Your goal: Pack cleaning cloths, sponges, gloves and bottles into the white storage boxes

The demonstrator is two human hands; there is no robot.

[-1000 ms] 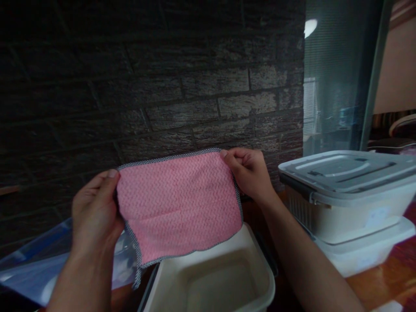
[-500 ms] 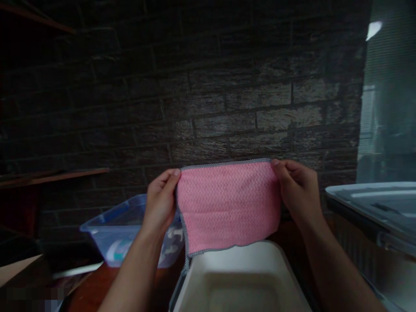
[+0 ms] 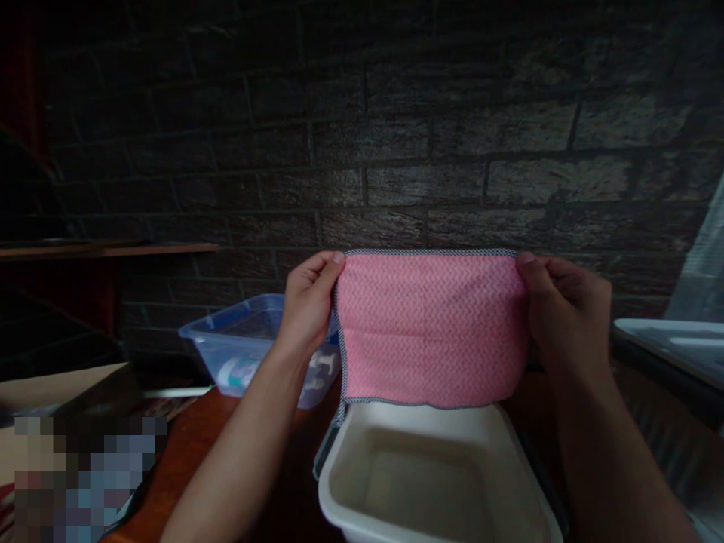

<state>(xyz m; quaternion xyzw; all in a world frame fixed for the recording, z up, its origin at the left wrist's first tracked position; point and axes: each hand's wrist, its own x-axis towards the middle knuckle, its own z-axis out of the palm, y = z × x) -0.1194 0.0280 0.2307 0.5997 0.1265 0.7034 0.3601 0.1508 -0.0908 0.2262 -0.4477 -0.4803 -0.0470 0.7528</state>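
A pink textured cloth (image 3: 430, 328) with a grey checked border hangs stretched flat between my two hands, in front of a dark brick wall. My left hand (image 3: 308, 309) pinches its upper left corner. My right hand (image 3: 569, 317) pinches the upper right corner. The cloth's lower edge hangs just above the rim of an open white bin (image 3: 351, 452), whose inside shows nothing in it.
A clear blue plastic tub (image 3: 226, 339) with items inside sits on the reddish wooden table (image 3: 186, 452) at the left. A lidded grey-white container (image 3: 673, 343) stands at the right edge. A wooden shelf (image 3: 113, 249) runs along the wall at left.
The view has swung left, so the cloth and hands now sit further right and higher in the frame. The cloth is held tauter and squarer; the right container has slid mostly out of view.
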